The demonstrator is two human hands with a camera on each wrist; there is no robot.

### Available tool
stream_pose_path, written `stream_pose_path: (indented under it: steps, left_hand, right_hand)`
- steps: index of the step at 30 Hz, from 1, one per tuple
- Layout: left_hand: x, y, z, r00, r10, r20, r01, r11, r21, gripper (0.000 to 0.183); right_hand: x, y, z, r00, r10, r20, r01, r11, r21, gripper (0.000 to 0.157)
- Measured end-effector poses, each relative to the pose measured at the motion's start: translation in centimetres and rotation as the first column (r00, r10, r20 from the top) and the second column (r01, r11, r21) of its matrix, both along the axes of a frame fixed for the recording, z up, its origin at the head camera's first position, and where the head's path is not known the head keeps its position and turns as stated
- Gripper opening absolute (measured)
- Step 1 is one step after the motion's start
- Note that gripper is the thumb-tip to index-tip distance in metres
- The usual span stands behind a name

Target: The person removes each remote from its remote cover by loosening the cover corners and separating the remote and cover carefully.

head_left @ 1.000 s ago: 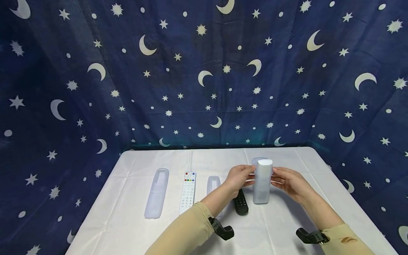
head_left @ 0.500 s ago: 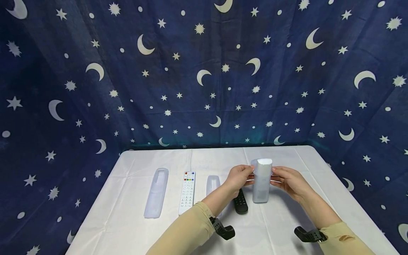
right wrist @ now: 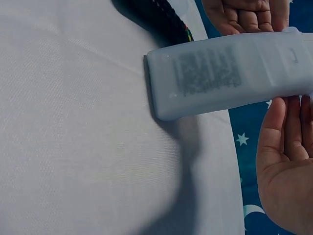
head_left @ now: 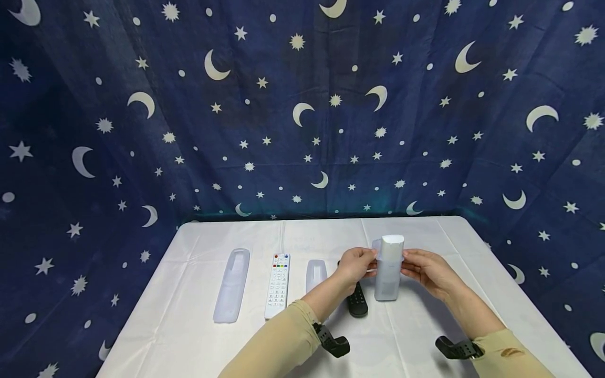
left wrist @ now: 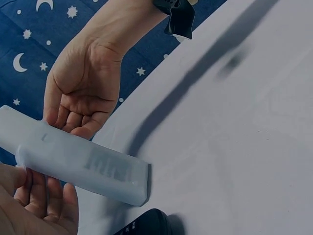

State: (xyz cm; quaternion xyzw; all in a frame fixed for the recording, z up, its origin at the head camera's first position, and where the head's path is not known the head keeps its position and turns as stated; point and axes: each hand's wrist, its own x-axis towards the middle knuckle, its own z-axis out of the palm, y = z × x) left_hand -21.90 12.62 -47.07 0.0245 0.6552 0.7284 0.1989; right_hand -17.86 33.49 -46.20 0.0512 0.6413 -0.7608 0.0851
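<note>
A white remote control (head_left: pixel 393 240) stands on end near the right side of the table, its lower part inside a translucent silicone cover (head_left: pixel 387 281). Dark print shows faintly through the cover in the right wrist view. The left hand (head_left: pixel 354 266) pinches the cover's edge on one side, fingers behind it. On the opposite side, the right hand (head_left: pixel 427 270) pinches the other edge between thumb and fingers. The remote's bare white end sticks out above the cover. A translucent flap (head_left: pixel 376 244) shows behind it. Just left of the cover lies a black remote (head_left: pixel 357 302), partly hidden by the left hand.
Farther left, a white remote with buttons (head_left: pixel 278 286) lies between two translucent covers, a long one (head_left: pixel 231 286) and a shorter one (head_left: pixel 315 273) partly behind the left forearm. A white cloth covers the table (head_left: pixel 189 304). A dark star-patterned curtain (head_left: pixel 283 131) hangs behind.
The translucent flap behind the white remote's top has sunk lower. The left hand has shifted slightly down, baring a bit of the black remote's far end. The standing remote stays in place.
</note>
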Motion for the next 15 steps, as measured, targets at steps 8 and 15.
stream_pose_path:
  steps: [8,15]
  left_hand:
    - [0.27,-0.21,-0.07,0.998,-0.025,0.051,0.025,1.0,-0.004,0.027]
    - [0.72,-0.53,0.09,0.998,-0.028,0.05,0.028,1.0,-0.001,0.026]
  right_hand:
    - [0.05,-0.05,-0.48,1.0,-0.01,0.017,0.01,1.0,-0.027,0.018]
    - [0.25,-0.08,-0.4,0.998,-0.025,0.057,0.027,0.999,-0.035,0.017]
